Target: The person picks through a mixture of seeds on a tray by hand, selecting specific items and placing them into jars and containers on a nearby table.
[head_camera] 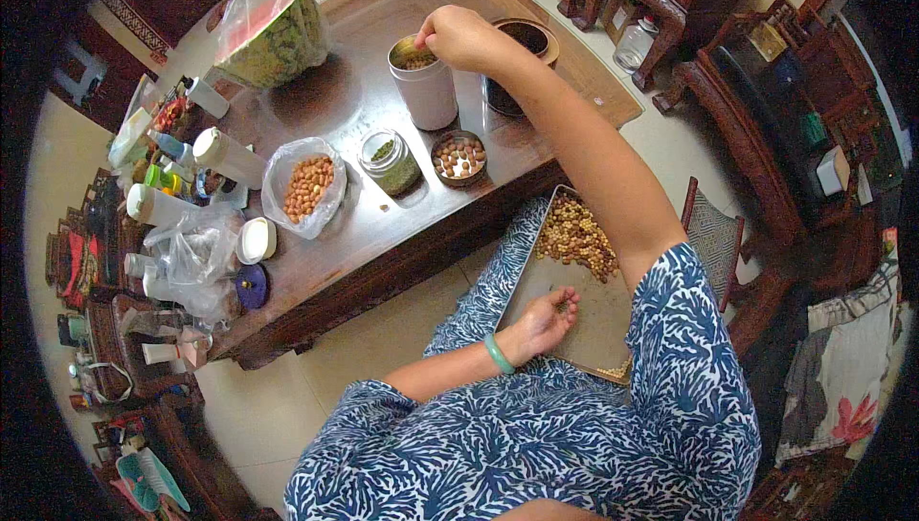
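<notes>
My right hand (452,36) is bent over the rim of a tall white canister (429,97), which holds small tan pieces; whether its fingers pinch anything is hidden. Palm up and fingers curled, my left hand (549,321) rests above a metal tray (520,298) on my lap, with small dark greenish bits in the palm. Mixed beans or nuts (574,237) lie at the tray's far end. On the table stand a round lid (459,180) with brown nuts, a glass jar (391,166) of green beans and a plastic bag (276,216) of peanuts.
A cut watermelon (283,54) in plastic wrap stands on the wooden table (359,248). A dark round container (535,36) is beyond my right wrist. White bottles (230,158), crumpled bags (194,255) and a purple lid (252,286) crowd the left end. A chair (711,241) stands at right.
</notes>
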Available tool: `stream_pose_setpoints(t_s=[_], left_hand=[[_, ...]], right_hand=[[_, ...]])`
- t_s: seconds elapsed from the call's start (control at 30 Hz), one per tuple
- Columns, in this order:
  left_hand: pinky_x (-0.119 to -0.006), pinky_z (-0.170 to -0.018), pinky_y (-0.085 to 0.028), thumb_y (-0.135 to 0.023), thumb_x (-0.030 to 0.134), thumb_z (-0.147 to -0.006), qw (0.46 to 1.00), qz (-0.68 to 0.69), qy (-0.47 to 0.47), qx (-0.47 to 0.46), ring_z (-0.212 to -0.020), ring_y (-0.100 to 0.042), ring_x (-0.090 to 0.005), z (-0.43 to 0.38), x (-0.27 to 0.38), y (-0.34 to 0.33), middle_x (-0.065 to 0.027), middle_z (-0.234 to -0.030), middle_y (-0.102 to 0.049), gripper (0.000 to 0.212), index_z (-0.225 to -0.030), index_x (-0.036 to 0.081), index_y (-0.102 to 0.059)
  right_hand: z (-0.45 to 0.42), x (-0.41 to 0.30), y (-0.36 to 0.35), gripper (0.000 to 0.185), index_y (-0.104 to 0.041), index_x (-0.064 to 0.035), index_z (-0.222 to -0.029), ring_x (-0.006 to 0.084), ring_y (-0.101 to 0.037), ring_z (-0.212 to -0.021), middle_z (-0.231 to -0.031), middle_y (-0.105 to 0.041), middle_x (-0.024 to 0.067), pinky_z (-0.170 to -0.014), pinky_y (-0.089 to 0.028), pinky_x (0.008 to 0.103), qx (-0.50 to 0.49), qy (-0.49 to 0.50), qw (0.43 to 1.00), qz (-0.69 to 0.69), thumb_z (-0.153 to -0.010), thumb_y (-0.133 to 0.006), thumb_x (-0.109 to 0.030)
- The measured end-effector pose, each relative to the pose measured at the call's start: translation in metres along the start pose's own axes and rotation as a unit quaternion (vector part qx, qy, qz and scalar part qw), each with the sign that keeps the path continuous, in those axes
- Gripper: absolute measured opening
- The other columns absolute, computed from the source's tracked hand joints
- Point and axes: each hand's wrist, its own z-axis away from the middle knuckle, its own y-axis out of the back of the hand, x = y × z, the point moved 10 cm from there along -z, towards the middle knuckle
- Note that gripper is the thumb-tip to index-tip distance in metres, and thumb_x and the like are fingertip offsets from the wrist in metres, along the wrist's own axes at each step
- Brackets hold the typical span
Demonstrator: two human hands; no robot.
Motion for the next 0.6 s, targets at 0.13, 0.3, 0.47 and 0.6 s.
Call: stream_pose_setpoints(t_s=[0.13, 0.3, 0.47, 0.6], left_hand=[[-0.026, -0.064, -0.042, -0.043, 0.030, -0.098, 0.995, 0.029, 0.011, -0.098, -0.071, -0.046, -0.0146, 0.012, -0.005, -0.046, -0.0052, -0.083, -0.053, 0.025, -0.090, 0.007, -0.050], [-0.023, -0.057, -0.038, -0.042, 0.039, -0.097, 0.999, -0.034, -0.006, -0.041, -0.061, -0.040, -0.0109, 0.015, 0.002, -0.058, -0.0042, -0.077, -0.048, 0.041, -0.069, 0.010, -0.043], [-0.021, -0.042, -0.031, -0.041, 0.042, -0.097, 0.998, -0.049, 0.027, -0.037, -0.045, -0.030, -0.0068, 0.014, 0.001, -0.059, -0.0012, -0.071, -0.042, 0.045, -0.062, 0.013, -0.036], [-0.022, -0.043, -0.032, -0.042, 0.040, -0.097, 0.985, -0.011, 0.036, -0.169, -0.047, -0.036, -0.0088, 0.011, 0.001, -0.074, 0.0005, -0.062, -0.041, 0.044, -0.061, 0.015, -0.036]], right_hand=[[-0.014, -0.010, -0.024, 0.024, -0.067, -0.0001, -0.096, 0.0324, -0.064, -0.092, -0.096, -0.066, 0.0207, -0.080, -0.050, 0.0365, -0.027, 0.040, 0.996, 0.071, -0.079, -0.050, 0.000], [0.005, -0.015, -0.017, 0.026, -0.066, -0.0037, -0.098, 0.0333, -0.062, -0.094, -0.100, -0.066, 0.0174, -0.081, -0.050, 0.0387, 0.033, 0.129, 0.990, 0.040, -0.078, -0.052, 0.001], [0.069, -0.038, 0.017, 0.011, -0.064, -0.0039, -0.090, 0.0283, -0.060, -0.092, -0.094, -0.064, 0.0122, -0.084, -0.047, 0.0361, 0.225, 0.196, 0.954, -0.027, -0.080, -0.060, -0.008], [0.106, -0.039, -0.030, 0.068, -0.049, 0.0014, -0.117, 0.0313, -0.052, -0.111, -0.115, -0.054, 0.0190, -0.097, -0.040, 0.0386, 0.114, 0.204, 0.954, -0.185, -0.062, -0.082, -0.024]])
